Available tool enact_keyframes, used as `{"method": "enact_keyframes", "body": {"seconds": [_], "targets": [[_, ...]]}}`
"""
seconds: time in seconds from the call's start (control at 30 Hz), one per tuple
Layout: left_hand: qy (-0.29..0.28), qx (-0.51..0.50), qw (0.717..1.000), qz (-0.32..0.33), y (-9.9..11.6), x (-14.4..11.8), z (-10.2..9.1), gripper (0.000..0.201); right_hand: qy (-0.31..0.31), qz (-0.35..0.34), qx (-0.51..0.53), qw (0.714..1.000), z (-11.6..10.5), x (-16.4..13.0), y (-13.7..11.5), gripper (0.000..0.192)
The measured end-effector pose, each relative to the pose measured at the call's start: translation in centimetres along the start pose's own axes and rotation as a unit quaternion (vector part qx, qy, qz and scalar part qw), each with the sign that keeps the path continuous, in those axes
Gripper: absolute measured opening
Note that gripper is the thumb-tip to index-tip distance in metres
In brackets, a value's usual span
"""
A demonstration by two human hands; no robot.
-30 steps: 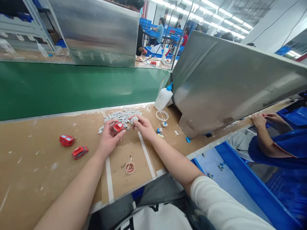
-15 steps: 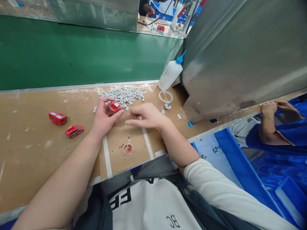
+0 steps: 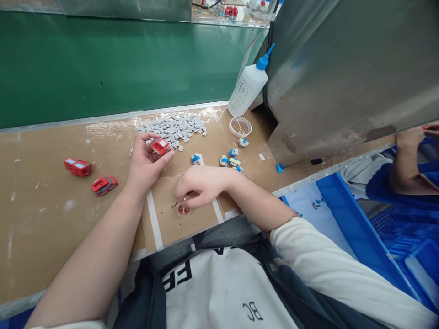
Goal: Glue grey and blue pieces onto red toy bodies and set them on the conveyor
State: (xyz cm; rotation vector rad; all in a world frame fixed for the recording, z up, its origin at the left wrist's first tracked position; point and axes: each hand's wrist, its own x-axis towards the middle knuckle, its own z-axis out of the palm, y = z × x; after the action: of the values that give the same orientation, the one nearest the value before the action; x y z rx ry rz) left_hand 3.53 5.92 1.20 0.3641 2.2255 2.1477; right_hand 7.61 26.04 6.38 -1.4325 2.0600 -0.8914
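— Brown bench top (image 3: 51, 214), taped with white strips, green belt (image 3: 103, 64) running behind it. What's in the hands?

— Left hand (image 3: 146, 160) grips a red part (image 3: 160, 146), fingers curled around it, just at the near edge of the grey pile (image 3: 173, 128).

— And the right?

— Right hand (image 3: 199, 185) is down on the bench, fingers bunched in a pinch over a small red cap (image 3: 183, 210) near the front edge. Something thin seems to sit between the fingertips, but it's too small to name.

— So where's the red part relative to the cap?

— Farther back and to the left, held just off the surface. The two hands are near each other, not touching.

— What lies around them?

— Two more red parts (image 3: 78, 167) (image 3: 104, 185) lie well to the left, apart from each other. A blue-and-white piece (image 3: 196, 158) sits just behind the right hand; a few more of those (image 3: 230, 161) lie to its right. Beyond them, a white ring (image 3: 240, 127), then a glue bottle (image 3: 248, 87) with a blue nozzle leaning against a metal guard (image 3: 343, 77).

— Anyone else?

— A co-worker's arm (image 3: 404, 160) in a blue sleeve at the far right, past a blue bin (image 3: 343, 228).
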Motion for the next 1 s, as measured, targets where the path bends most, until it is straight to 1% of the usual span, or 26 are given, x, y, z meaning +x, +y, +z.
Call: {"method": "enact_keyframes", "body": {"seconds": [0.2,0.37,0.53,0.63,0.7,0.73,0.8,0.87,0.93,1.0], "targets": [[-0.004,0.005,1.000,-0.003,0.2,0.0,0.0,0.062,0.005,-0.046,0.052,0.998,-0.1,-0.2,0.1,0.032],[-0.007,0.013,1.000,-0.010,0.3,-0.1,0.1,0.065,0.003,-0.048,0.071,0.996,-0.4,-0.3,0.4,0.036],[-0.009,0.012,1.000,-0.012,0.2,-0.1,0.0,0.063,0.003,-0.050,0.082,0.995,-0.1,-0.1,0.7,0.046],[-0.009,0.013,1.000,-0.009,0.1,-0.1,0.1,0.063,-0.014,-0.052,0.110,0.992,0.1,0.0,0.7,0.046],[-0.011,0.010,1.000,-0.008,0.2,-0.1,0.1,0.062,-0.008,-0.050,0.120,0.992,0.2,0.0,0.7,0.046],[-0.011,0.009,1.000,-0.006,0.2,-0.1,0.1,0.061,0.009,-0.050,0.118,0.992,0.1,-0.1,0.8,0.049],[-0.011,0.014,1.000,0.001,0.2,-0.1,0.1,0.060,0.075,-0.052,0.111,0.990,-0.1,-0.4,1.1,0.058],[-0.016,0.026,1.000,0.004,0.0,-0.2,0.1,0.060,0.185,-0.047,0.100,0.976,-0.4,-0.7,1.6,0.065],[-0.030,0.041,0.999,-0.003,-0.3,-0.3,0.0,0.060,0.321,-0.013,0.078,0.944,-0.7,-0.9,2.1,0.068],[-0.045,0.059,0.997,-0.012,-0.5,-0.4,0.0,0.057,0.438,0.033,0.042,0.897,-0.8,-0.8,2.7,0.068]]}}
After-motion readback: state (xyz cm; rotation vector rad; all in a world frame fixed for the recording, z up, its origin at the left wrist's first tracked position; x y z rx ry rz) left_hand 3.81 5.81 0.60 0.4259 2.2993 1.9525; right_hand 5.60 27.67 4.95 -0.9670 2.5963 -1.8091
